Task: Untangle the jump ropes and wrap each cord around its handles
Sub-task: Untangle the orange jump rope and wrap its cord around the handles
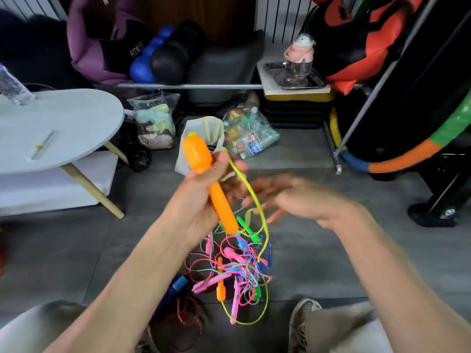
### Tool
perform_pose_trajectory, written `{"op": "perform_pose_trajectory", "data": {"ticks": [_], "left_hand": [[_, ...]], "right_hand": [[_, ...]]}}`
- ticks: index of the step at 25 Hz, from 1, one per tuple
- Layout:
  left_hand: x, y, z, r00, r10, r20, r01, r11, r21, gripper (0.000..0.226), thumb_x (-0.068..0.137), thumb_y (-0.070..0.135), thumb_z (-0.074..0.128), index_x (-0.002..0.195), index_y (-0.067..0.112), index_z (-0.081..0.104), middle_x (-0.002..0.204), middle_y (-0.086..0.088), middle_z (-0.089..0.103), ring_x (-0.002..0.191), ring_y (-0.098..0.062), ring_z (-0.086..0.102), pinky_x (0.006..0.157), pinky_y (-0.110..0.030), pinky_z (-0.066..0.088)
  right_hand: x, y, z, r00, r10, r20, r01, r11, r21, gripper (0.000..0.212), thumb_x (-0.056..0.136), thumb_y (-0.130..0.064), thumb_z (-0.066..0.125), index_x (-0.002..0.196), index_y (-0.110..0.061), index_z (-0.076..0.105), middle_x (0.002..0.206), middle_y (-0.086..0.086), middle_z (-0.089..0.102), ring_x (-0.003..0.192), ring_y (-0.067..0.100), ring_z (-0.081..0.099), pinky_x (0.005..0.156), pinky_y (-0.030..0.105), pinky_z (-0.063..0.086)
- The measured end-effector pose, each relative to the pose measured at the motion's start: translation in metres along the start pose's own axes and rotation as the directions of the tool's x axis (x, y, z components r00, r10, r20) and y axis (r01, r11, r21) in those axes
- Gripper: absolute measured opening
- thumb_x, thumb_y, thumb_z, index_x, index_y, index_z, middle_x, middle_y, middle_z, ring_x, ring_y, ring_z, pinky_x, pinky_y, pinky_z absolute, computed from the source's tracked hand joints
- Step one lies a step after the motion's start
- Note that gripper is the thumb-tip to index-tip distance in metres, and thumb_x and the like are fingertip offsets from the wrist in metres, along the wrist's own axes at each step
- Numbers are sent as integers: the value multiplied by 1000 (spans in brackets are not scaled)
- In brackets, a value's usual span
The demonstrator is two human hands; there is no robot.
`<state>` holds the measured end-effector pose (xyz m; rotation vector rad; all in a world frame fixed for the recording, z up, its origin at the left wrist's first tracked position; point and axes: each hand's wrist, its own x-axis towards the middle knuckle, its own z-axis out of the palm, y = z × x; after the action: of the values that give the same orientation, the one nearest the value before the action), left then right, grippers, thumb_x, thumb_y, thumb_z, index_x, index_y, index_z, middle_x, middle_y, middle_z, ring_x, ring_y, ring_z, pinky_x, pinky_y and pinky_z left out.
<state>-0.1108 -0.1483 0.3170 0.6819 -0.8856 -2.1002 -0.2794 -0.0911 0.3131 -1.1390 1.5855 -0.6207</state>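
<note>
My left hand (pixel 201 192) grips an orange jump-rope handle (pixel 204 171), held upright and tilted above the floor. A yellow-green cord (pixel 251 192) runs from near its top, past my right hand (pixel 288 200), down into the pile. My right hand is blurred, with its fingers spread beside the cord; whether it touches the cord I cannot tell. On the floor below lies a tangle of ropes (pixel 237 266) with pink, blue, green and orange handles and mixed cords. A second orange handle (pixel 220 289) lies in the tangle.
A pale oval table (pixel 63 123) stands at left with a water bottle (pixel 12 87) on it. Plastic bags (pixel 155 121) and a cloth bag (pixel 201 138) sit on the floor ahead. Black equipment with a coloured hoop (pixel 407 154) is at right. My shoe (pixel 303 319) is near the pile.
</note>
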Motion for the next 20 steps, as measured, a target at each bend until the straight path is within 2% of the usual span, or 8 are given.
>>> {"op": "perform_pose_trajectory", "data": {"ticks": [1,3,5,7,12,15,17,20], "left_hand": [[0,9,-3,999,29,-29,-31,997,-67,11,82,23,57,88,13,58,75,-1,70,63,-14,65,55,-24,55],[-1,19,-10,997,65,-50,-69,993,-95,13,88,23,55,91,12,59,83,-4,73,72,-16,69,62,-26,57],[-1,18,-15,999,30,-41,-30,1000,4,18,91,20,52,96,8,65,96,-10,74,87,-21,71,73,-31,59],[-3,8,-17,999,-33,14,30,986,162,25,83,14,57,102,2,69,101,-13,73,92,-26,69,77,-33,56],[-11,-19,-20,976,-174,133,47,759,649,21,89,-4,60,107,3,67,106,-8,74,104,-20,69,95,-28,52],[-11,-19,-21,990,-117,76,44,782,621,8,93,4,59,97,4,66,90,-12,74,94,-31,71,90,-41,54],[-10,-14,-17,998,-55,30,34,883,469,6,91,5,58,94,6,64,86,-13,74,84,-30,72,82,-42,57],[-7,-2,-12,1000,-5,-2,5,985,170,13,80,12,60,92,6,62,84,-13,74,79,-28,73,79,-45,57]], "right_hand": [[-1,2,12,980,4,198,20,993,-120,29,96,0,50,117,-14,64,112,5,72,93,10,62,77,32,53],[3,6,25,947,-18,321,118,949,-293,17,100,-11,51,108,-11,66,104,10,73,93,15,65,78,39,53],[8,3,28,972,-153,180,176,977,-122,19,101,-12,49,100,-5,67,85,8,73,79,15,69,73,36,56],[9,-8,20,973,-225,-60,233,935,268,20,99,-10,49,100,0,66,77,7,72,67,11,68,66,27,57],[3,-25,-8,902,-226,-369,433,485,760,23,98,-18,47,94,-7,66,68,2,69,59,12,67,49,17,54],[-2,-26,-20,877,-221,-426,476,288,831,21,97,-15,46,104,-8,65,86,4,74,77,16,70,64,22,58],[-2,-22,-24,916,-274,-292,387,423,819,36,85,-4,46,119,-7,60,121,12,68,104,25,66,85,37,59],[4,-10,-1,992,-118,-52,129,906,404,48,87,10,44,123,-17,59,132,6,62,116,23,62,91,41,54]]}}
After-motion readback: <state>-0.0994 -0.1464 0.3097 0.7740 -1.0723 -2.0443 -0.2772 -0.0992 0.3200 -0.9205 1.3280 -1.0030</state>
